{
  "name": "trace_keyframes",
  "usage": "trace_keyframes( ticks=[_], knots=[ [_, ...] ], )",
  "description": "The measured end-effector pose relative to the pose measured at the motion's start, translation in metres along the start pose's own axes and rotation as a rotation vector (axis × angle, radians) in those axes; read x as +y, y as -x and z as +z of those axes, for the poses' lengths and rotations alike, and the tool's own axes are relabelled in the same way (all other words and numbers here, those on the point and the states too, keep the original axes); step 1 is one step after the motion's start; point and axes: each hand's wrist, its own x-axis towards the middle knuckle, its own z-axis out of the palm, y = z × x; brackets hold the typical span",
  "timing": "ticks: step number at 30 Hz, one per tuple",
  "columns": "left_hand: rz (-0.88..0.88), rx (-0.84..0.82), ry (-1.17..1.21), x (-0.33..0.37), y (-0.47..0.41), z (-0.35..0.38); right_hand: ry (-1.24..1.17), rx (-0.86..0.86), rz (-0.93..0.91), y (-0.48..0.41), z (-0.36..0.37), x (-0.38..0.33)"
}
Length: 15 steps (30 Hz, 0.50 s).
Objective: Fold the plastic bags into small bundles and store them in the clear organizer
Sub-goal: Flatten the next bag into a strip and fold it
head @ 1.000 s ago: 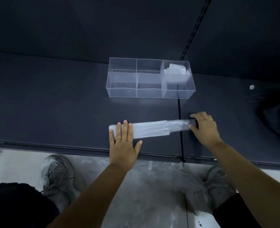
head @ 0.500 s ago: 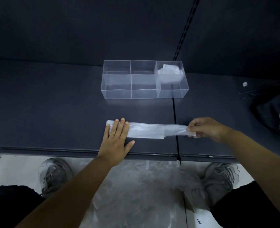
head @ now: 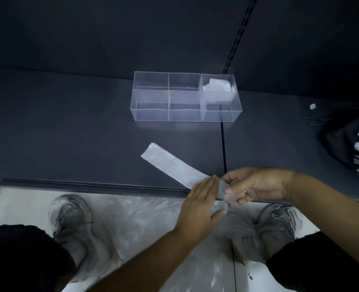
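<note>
At the front edge of the tabletop [head: 69, 133], the bag strip [head: 174, 165], already flattened into a long narrow band, lies on a diagonal, its far end pointing toward the clear organizer [head: 149, 102] and its near end hanging just over the edge. Half a second ago it ran parallel to that edge with the left hand [head: 199, 199] flat on its far end; that end now lies free, and the left hand has crossed over to the near end, its fingers [head: 208, 186] straight and laid against the plastic. The right hand [head: 256, 186] pinches that same end, its fingers curled round it, though motion blur makes the exact grip hard to read. Both hands meeting at one end suggests lengthwise flattening is done and the end-over-end folding into a bundle is about to begin. One finished bundle [head: 218, 85] sits in the organizer's right rear compartment; the others look empty. Loose plastic [head: 153, 218] lies on the floor between the person's shoes.
</note>
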Motion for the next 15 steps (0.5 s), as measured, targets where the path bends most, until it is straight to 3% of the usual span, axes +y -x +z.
trace_keyframes(
  ticks=[3,7,11,15],
  knots=[
    [-0.347,0.29,0.422,0.018,-0.012,-0.005,-0.021,0.075,-0.074,-0.003,0.008,-0.013],
    [-0.708,0.352,0.819,0.004,-0.034,-0.03,0.04,0.447,-0.298,-0.019,0.005,-0.02],
    [-0.901,0.283,1.139,-0.02,-0.04,-0.045,0.097,0.302,-0.342,-0.042,0.014,-0.008],
    [-1.001,0.309,1.257,-0.034,-0.041,-0.049,0.173,0.391,-0.279,-0.069,0.026,0.006]
  ],
)
